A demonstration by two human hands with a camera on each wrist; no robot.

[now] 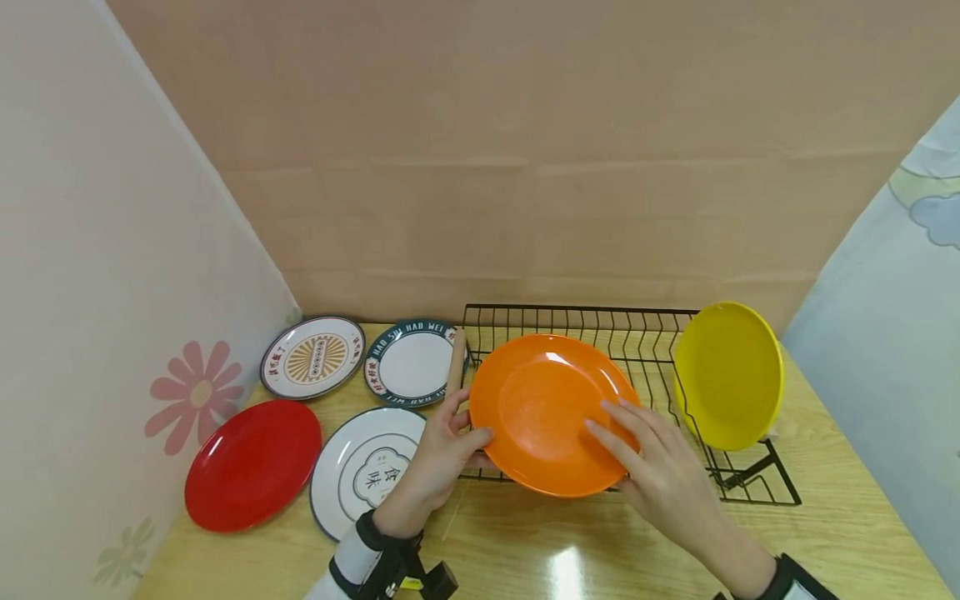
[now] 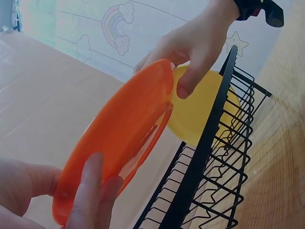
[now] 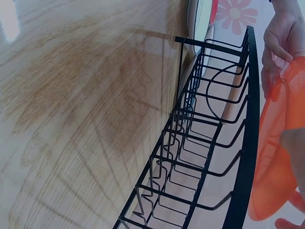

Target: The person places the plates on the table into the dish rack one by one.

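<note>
Fingers of my left hand (image 1: 435, 467) pinch the orange plate (image 1: 547, 412) at its left rim, while my right hand (image 1: 660, 475) curls round its right edge. Smooth, round, glossy plastic, it tilts above the black wire dish rack (image 1: 742, 487) on the wooden bench (image 1: 570, 550).

Orange plate (image 1: 543, 412) seemingly over rack (image 1: 750, 479)

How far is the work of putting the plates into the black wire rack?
Done: the round yellow plate stands in the black wire rack. In hand: the left hand and right hand hold the round orange plate over it. Left: four plates on the wooden table, including the red plate.
</note>
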